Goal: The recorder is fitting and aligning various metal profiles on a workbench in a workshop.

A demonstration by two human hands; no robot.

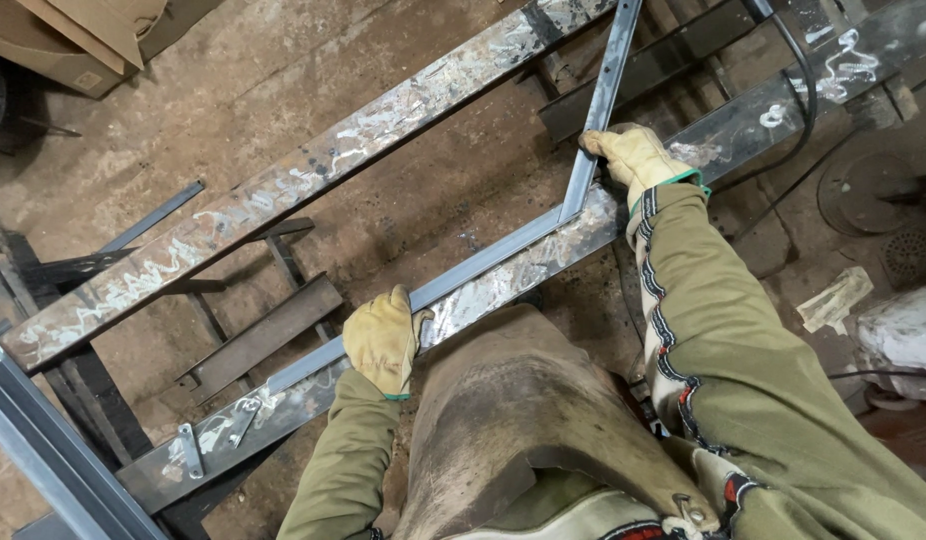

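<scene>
An L-shaped frame of thin grey steel bar (503, 248) lies on the nearer of two long, weld-spattered steel beams (503, 290). My left hand (381, 340), in a yellow leather glove, grips the frame's long leg near its lower left end. My right hand (635, 158), gloved the same way, holds the short leg just above the corner joint, where it runs up and away across the second beam (283, 190). A brown leather apron (523, 410) covers my front below the beam.
Both beams rest on dark metal stands (253, 340) over a dirty concrete floor. A cardboard box (73, 40) sits at top left. A black cable (798, 110) loops at top right near a round floor drain (913, 255). Grey steel bars (43, 450) lean at bottom left.
</scene>
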